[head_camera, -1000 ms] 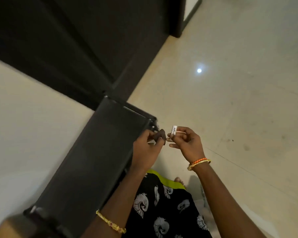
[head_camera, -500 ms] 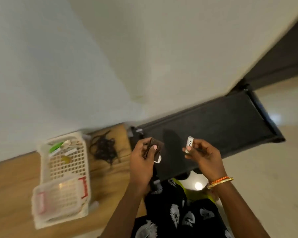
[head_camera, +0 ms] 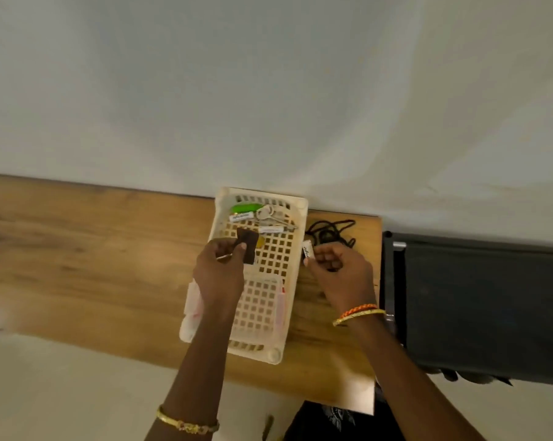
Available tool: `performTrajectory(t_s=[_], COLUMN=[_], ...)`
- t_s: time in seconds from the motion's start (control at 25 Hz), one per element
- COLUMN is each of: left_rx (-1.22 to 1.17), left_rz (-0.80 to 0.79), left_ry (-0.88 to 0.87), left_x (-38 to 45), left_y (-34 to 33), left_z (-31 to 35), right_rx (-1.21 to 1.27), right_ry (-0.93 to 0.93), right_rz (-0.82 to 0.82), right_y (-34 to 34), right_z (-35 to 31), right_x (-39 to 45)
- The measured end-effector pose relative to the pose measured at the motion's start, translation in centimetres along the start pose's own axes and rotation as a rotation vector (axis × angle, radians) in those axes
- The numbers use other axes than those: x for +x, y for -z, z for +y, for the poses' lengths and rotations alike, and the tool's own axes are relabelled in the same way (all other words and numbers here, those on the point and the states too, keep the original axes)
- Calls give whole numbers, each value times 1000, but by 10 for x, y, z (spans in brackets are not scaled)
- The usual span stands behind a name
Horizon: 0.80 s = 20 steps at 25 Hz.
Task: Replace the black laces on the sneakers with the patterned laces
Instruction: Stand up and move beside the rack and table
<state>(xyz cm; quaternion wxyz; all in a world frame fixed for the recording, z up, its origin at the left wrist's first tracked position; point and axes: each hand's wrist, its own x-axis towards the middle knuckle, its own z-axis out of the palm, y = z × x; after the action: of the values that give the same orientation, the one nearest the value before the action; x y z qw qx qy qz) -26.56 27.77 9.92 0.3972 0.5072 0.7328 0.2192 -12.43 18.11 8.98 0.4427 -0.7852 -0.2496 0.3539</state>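
Left hand (head_camera: 219, 272): fingers curled, pinching a small dark brown card (head_camera: 247, 246) by its edge, held above the basket.
Right hand (head_camera: 339, 275): fingers curled round a small white labelled tube (head_camera: 307, 249); its printing is too blurred to read.
Basket (head_camera: 296, 205): a cream plastic lattice tray on a wooden table (head_camera: 94, 259), against a pale wall. Inside lie a green tag, keys and white labels.
Black laces (head_camera: 331, 232): a loose tangle on the table, just right of the basket and just beyond the right hand.
Sneakers and patterned laces: not in view.
Risk: with both hands occupied, reaching for the laces could let the card or tube slip into the basket clutter. The tangled laces may also snag.
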Motion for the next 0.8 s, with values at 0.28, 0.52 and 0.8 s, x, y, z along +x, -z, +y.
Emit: performTrajectory(t_s=[0.28,0.52,0.8], left_rx=[395,754,600], left_rz=[24,-8,-57], left_ry=[-53,-187,-90], left_x=[60,73,78], left_y=[2,5,3], left_z=[8,-4,-9], right_rx=[-308,-672,-770], right_ry=[70,351,487], right_rz=[45,-38,-9], right_y=[-65,-74,-79], right_z=[-3,4,14], right_x=[35,43,58])
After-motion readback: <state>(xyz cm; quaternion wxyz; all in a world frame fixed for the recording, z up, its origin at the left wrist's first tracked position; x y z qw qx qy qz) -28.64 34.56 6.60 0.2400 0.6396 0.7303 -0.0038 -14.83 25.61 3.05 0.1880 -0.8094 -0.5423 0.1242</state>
